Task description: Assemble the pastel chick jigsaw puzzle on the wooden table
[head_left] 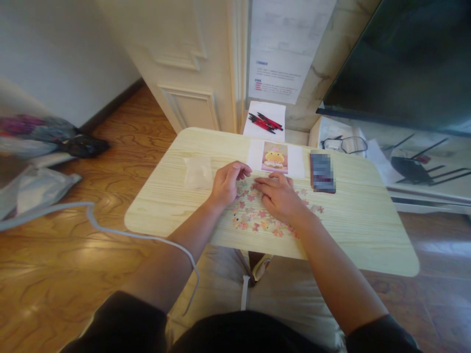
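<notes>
Small jigsaw puzzle pieces (262, 214) in pink, orange and pale tones lie loose on the light wooden table (353, 215). My left hand (227, 181) rests at their upper left edge, its fingers loosely bent inward, with nothing visible in them. From the right, my right hand (279, 197) reaches over the pieces, palm down and fingers apart, its fingertips close to the tabletop. It hides some of the pieces beneath it. Just beyond both hands lies a white sheet with a printed picture (274, 158) of a yellow cartoon figure.
A translucent plastic bag (197, 172) lies left of my left hand. Right of the picture is a phone (323, 171) with a blurred screen. Red and black pens (265, 122) lie on paper past the far edge. A pale cable (140, 237) crosses over my left forearm.
</notes>
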`<state>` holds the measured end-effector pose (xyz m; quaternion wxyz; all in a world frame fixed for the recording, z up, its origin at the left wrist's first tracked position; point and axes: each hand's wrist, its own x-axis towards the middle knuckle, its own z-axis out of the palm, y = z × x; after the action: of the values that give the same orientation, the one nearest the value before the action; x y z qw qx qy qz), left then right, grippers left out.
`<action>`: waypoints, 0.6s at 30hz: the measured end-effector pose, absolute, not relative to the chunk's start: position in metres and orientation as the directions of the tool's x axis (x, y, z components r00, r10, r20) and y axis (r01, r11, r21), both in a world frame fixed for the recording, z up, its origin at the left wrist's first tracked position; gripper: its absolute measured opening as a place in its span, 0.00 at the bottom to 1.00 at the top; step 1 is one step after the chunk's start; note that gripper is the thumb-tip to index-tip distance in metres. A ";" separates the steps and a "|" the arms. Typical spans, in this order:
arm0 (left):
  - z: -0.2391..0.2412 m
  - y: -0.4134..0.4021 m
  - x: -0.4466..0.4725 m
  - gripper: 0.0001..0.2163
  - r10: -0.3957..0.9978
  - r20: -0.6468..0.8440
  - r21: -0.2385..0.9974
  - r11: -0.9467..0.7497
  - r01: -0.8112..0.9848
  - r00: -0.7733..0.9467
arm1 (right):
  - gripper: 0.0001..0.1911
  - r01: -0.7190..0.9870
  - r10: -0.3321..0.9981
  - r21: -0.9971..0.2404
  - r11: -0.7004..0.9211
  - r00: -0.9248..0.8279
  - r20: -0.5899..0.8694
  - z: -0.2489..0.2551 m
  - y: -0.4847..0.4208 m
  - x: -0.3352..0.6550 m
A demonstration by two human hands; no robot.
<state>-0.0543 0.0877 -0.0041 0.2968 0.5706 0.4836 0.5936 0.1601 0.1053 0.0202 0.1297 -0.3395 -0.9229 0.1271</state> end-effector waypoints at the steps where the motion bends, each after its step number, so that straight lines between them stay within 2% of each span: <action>1: -0.004 0.088 -0.054 0.25 0.905 0.388 0.915 -0.354 0.196 -0.176 | 0.23 0.590 0.659 -0.332 0.736 -0.737 0.151 0.020 0.105 0.160; 12: -0.005 0.088 -0.054 0.27 0.902 0.388 0.914 -0.349 0.208 -0.190 | 0.24 0.580 0.654 -0.357 0.732 -0.746 0.129 0.021 0.101 0.158; 18: -0.005 0.087 -0.055 0.25 0.903 0.390 0.912 -0.353 0.208 -0.179 | 0.21 0.559 0.644 -0.374 0.740 -0.750 0.152 0.019 0.100 0.158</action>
<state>-0.0546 0.0873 -0.0046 0.2931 0.5698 0.4877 0.5930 0.1582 0.1001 0.0192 0.1369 -0.3261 -0.9225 0.1545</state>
